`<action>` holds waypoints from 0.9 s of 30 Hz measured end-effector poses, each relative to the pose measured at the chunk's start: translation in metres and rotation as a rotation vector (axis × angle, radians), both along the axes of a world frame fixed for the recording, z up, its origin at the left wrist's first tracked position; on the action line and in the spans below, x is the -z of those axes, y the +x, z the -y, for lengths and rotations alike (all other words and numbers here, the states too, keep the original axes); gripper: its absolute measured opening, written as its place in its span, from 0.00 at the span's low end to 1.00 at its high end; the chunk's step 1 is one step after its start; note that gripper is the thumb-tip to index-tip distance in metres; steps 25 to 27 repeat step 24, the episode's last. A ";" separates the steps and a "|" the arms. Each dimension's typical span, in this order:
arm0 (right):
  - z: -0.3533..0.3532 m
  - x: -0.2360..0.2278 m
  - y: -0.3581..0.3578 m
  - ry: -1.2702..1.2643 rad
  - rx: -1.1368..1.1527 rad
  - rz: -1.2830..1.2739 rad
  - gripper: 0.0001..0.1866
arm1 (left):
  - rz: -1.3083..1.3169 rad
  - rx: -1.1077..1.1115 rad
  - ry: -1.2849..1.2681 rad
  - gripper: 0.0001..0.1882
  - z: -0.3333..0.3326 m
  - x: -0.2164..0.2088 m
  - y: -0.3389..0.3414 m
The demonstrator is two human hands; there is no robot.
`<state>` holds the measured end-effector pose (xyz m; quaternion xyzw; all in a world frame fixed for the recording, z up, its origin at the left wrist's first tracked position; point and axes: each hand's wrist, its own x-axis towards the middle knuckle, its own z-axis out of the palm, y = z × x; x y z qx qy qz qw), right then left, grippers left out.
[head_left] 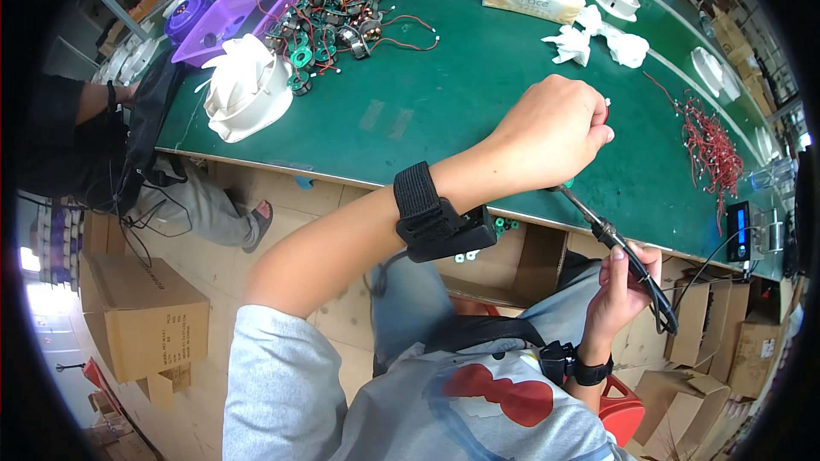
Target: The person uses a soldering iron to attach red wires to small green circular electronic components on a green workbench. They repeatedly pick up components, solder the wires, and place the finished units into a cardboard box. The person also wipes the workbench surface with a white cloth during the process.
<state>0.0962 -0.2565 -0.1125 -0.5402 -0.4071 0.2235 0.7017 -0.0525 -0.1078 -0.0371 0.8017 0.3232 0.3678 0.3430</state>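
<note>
My left hand (559,132) is closed above the green table, its knuckles toward the far side. A bit of red wire (607,109) with a white end sticks out between its fingers; the rest of the grip is hidden. In my right hand (623,286), near the table's front edge, a soldering iron (634,265) with a black handle is held like a pen. Its metal tip reaches up and left, below my left hand. Close to that tip shows a small green piece (570,182), mostly covered by the left hand.
Small motor coils (342,21) with red leads lie heaped beside a purple basket (243,21) and a white fan housing (248,90). Red wires (711,145) lie at right, near a soldering station (740,235). Tissues (589,38) lie behind. Another person (85,137) is at left.
</note>
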 end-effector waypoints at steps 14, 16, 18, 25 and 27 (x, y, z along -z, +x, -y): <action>-0.002 -0.013 0.028 0.053 0.123 -0.107 0.10 | 0.002 -0.022 -0.014 0.12 -0.003 -0.007 -0.027; -0.001 -0.014 0.034 0.072 0.117 -0.147 0.09 | -0.105 -0.026 -0.091 0.13 -0.004 -0.003 -0.034; 0.003 -0.016 0.040 0.058 0.102 -0.182 0.08 | -0.248 0.051 -0.166 0.13 -0.012 0.001 -0.034; 0.022 -0.009 0.055 0.070 0.115 -0.263 0.10 | -0.416 0.163 -0.345 0.12 -0.031 0.017 -0.019; 0.022 -0.009 0.055 0.070 0.115 -0.263 0.10 | -0.416 0.163 -0.345 0.12 -0.031 0.017 -0.019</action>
